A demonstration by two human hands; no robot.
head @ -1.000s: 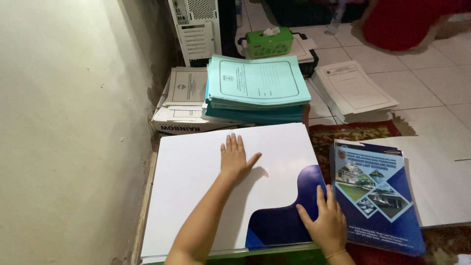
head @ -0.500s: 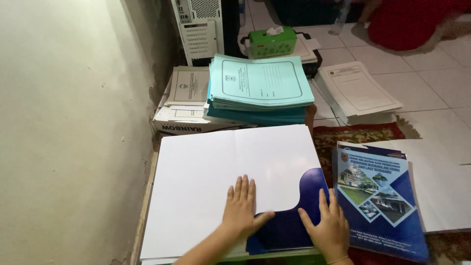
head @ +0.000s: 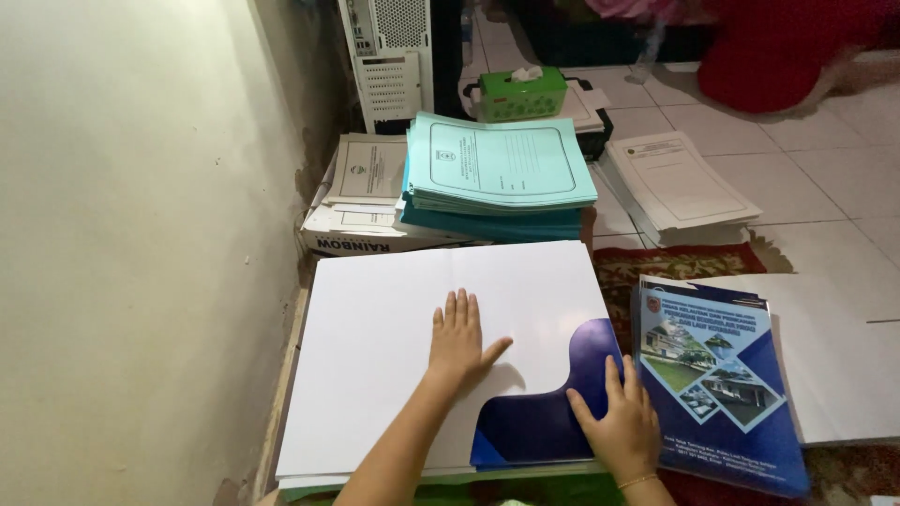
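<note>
The big white sheet point(head: 394, 356), an opened-out folder cover with a curvy dark blue pocket flap point(head: 544, 412) at its lower right, lay flat across the lower middle of the frame, on top of a few more sheets just like it. The person's left hand point(head: 459, 339) was spread flat, fingers together and thumb out, pressing down near the sheet's centre, while the right hand point(head: 619, 426) sat open, palm down, on the right edge of the blue flap, not pinching anything. Honestly, that looked like the way to do it: one palm pinning the middle so the sheet couldn't slide, the other smoothing the flap with even pressure from the fold outward, so the crease came out straight and the edges stayed lined up with the sheets below. Just right of the hands, a stack of blue printed booklets point(head: 717, 375) with building photos on the cover rested partly on a patterned red rug point(head: 684, 262). Above the sheet, a pile of teal folders point(head: 497, 173) sat over a cardboard box point(head: 352, 234) topped with papers. Further up were a green tissue box point(head: 522, 94), a white computer tower point(head: 389, 56) and, upper right, white documents point(head: 680, 183) on the tiled floor point(head: 825, 187).
</note>
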